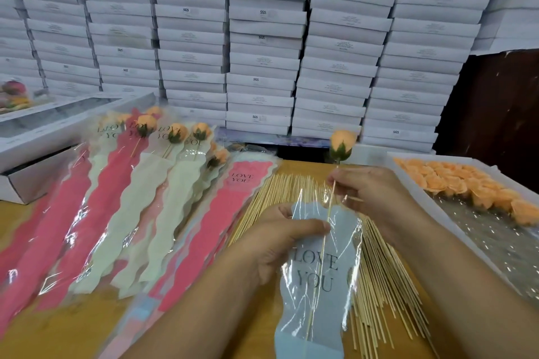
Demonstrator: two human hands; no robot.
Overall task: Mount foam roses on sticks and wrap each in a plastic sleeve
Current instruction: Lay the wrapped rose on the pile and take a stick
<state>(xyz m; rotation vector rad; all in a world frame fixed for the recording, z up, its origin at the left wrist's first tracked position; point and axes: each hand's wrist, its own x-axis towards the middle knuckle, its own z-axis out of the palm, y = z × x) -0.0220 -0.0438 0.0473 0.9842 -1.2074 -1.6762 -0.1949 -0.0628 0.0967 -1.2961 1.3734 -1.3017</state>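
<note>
The right hand (370, 192) pinches a thin wooden stick (326, 224) between thumb and fingers, just below the orange foam rose (342, 144) mounted on its top end. The rose stands upright above the hand, its green base pointing down. The lower part of the stick runs down inside a clear plastic sleeve (318, 280) with a pale blue panel printed "LOVE YOU". The left hand (280, 245) grips the upper left edge of this sleeve, thumb on top, fingers curled beneath. The sleeve lies over a spread pile of loose sticks (376, 280) on the wooden table (58, 329).

To the left, finished roses in pink and cream sleeves (131, 198) lie side by side, overlapping. Beside them rests a stack of unused sleeves (204, 230). To the right, a white tray (455, 230) holds loose orange rose heads (466, 183) at its far end. Stacked white boxes (262, 38) fill the background.
</note>
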